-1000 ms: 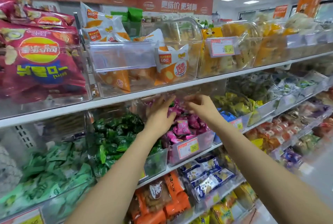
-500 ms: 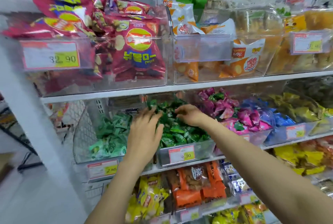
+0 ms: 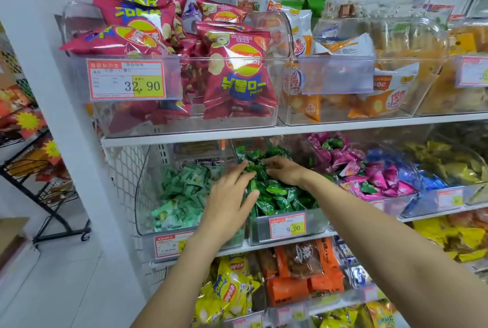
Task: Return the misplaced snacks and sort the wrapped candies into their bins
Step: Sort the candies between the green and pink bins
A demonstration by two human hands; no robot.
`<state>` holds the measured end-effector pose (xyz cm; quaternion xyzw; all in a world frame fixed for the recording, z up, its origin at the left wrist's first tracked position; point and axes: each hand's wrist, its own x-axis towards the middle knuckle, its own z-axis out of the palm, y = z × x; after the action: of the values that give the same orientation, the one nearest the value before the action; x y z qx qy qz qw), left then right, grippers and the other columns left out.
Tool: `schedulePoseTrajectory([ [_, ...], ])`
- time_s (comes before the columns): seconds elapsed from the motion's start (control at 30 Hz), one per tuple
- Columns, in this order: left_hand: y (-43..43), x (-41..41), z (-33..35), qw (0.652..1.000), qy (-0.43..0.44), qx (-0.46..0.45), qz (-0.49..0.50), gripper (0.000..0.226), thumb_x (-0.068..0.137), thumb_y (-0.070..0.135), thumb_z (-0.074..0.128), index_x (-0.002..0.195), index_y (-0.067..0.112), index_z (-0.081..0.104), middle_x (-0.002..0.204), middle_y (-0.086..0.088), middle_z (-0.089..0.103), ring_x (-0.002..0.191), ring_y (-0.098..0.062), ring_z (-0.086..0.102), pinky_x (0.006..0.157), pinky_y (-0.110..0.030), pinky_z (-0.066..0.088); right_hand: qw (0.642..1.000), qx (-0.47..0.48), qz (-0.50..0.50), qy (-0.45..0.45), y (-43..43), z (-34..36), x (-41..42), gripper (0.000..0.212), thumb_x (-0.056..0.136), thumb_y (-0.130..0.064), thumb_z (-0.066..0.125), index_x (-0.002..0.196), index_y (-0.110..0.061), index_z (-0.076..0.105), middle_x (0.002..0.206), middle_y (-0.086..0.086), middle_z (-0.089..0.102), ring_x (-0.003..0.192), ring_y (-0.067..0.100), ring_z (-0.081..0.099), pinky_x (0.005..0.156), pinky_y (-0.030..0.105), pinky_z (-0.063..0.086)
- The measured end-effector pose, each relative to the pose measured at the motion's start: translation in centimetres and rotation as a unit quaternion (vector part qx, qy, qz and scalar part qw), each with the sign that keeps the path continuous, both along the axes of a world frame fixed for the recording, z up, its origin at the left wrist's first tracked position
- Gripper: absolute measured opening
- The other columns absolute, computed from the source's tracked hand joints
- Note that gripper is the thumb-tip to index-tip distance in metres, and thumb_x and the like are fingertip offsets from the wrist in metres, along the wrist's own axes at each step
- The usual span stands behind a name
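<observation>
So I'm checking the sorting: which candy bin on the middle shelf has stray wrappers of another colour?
The pink candy bin, right of the dark green bin that both hands reach into. A few green wrappers lie among its pink ones; the other bins look uniform.

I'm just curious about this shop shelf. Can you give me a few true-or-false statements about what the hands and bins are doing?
1. Both hands are in the dark green candy bin. True.
2. The left hand is holding a red chip bag. False: it rests on the green candies.
3. The pink candy bin sits to the right of the dark green one. True.
4. The right hand is up on the top shelf. False: it is on the middle shelf.
</observation>
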<state>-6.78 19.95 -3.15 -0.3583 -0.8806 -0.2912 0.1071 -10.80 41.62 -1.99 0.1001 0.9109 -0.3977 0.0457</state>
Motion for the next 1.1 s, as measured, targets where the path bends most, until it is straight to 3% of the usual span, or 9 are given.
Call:
schedulePoseTrajectory([
  [0.1, -0.1, 0.0, 0.0, 1.0, -0.004, -0.003, -0.004, 0.048, 0.1, 0.045, 0.037, 0.145, 0.029, 0.037, 0.158, 0.013, 0.016, 0.143, -0.011, 0.02, 0.114, -0.035, 0.02, 0.998, 0.027, 0.028, -0.051, -0.6, 0.4, 0.0, 0.044, 0.098, -0.029, 0.049, 0.141, -0.021, 0.045, 0.145, 0.005, 0.045, 0.132, 0.023, 0.042, 0.106, 0.031, 0.031],
  [0.27, -0.2, -0.2, -0.2, 1.0, -0.003, 0.006, -0.011, 0.047, 0.1, 0.045, 0.038, 0.145, 0.031, 0.036, 0.158, 0.013, 0.017, 0.143, -0.011, 0.019, 0.115, -0.035, 0.019, 0.994, -0.014, 0.045, -0.094, -0.2, 1.0, 0.0, 0.053, 0.089, -0.055, 0.054, 0.132, -0.024, 0.054, 0.145, 0.001, 0.045, 0.133, 0.022, 0.04, 0.111, 0.037, 0.028],
  [0.4, -0.1, -0.5, -0.4, 1.0, -0.002, 0.014, -0.015, 0.046, 0.099, 0.046, 0.038, 0.144, 0.034, 0.036, 0.158, 0.015, 0.017, 0.143, -0.01, 0.02, 0.114, -0.033, 0.019, 0.992, -0.018, 0.085, -0.089, -0.2, 1.2, 0.0, 0.019, 0.087, -0.047, 0.062, 0.09, -0.028, 0.065, 0.124, -0.002, 0.059, 0.12, 0.018, 0.049, 0.105, 0.035, 0.033],
  [0.57, -0.1, -0.6, -0.5, 1.0, -0.002, 0.02, -0.016, 0.046, 0.099, 0.047, 0.038, 0.143, 0.034, 0.038, 0.157, 0.016, 0.019, 0.142, -0.01, 0.021, 0.114, -0.034, 0.021, 0.993, -0.034, 0.108, -0.025, -0.4, 1.2, -0.3, 0.016, 0.083, -0.029, 0.072, 0.083, -0.021, 0.059, 0.091, -0.004, 0.059, 0.095, 0.017, 0.054, 0.091, 0.034, 0.039],
  [0.77, 0.0, -0.5, -0.2, 0.999, -0.008, 0.034, -0.011, 0.045, 0.098, 0.046, 0.041, 0.141, 0.032, 0.042, 0.154, 0.015, 0.026, 0.14, -0.009, 0.024, 0.115, -0.035, 0.023, 0.987, -0.125, 0.071, 0.074, 0.4, 1.6, 1.5, 0.023, 0.082, -0.022, 0.074, 0.089, -0.017, 0.053, 0.089, -0.006, 0.054, 0.084, 0.006, 0.051, 0.075, 0.025, 0.039],
  [0.87, 0.3, -0.6, 0.5, 0.996, -0.012, 0.09, 0.021, 0.046, 0.096, 0.043, 0.048, 0.139, 0.025, 0.046, 0.144, 0.009, 0.043, 0.134, -0.012, 0.033, 0.11, -0.036, 0.03, 0.971, -0.203, 0.081, 0.097, 0.4, 1.9, 2.6, 0.027, 0.079, -0.011, 0.076, 0.095, -0.015, 0.054, 0.088, 0.0, 0.06, 0.084, 0.014, 0.059, 0.087, 0.032, 0.045],
  [0.97, 1.3, -1.0, 1.8, 0.993, 0.014, 0.101, 0.055, 0.046, 0.09, 0.046, 0.058, 0.129, 0.022, 0.058, 0.128, 0.002, 0.056, 0.123, -0.02, 0.042, 0.097, -0.036, 0.037, 0.959, -0.232, 0.131, 0.1, -0.3, 2.8, 3.8, 0.025, 0.077, -0.006, 0.075, 0.093, -0.016, 0.058, 0.088, 0.006, 0.06, 0.079, 0.015, 0.058, 0.08, 0.026, 0.045],
  [1.1, 1.9, -1.0, 3.2, 0.964, -0.087, 0.246, 0.051, 0.013, 0.086, 0.029, 0.069, 0.095, 0.019, 0.071, 0.088, 0.004, 0.069, 0.084, -0.016, 0.062, 0.07, -0.026, 0.044, 0.952, -0.236, 0.172, 0.091, -1.2, 4.0, 4.8, 0.025, 0.08, -0.002, 0.07, 0.099, -0.016, 0.062, 0.099, 0.005, 0.066, 0.087, 0.013, 0.064, 0.08, 0.02, 0.05],
])
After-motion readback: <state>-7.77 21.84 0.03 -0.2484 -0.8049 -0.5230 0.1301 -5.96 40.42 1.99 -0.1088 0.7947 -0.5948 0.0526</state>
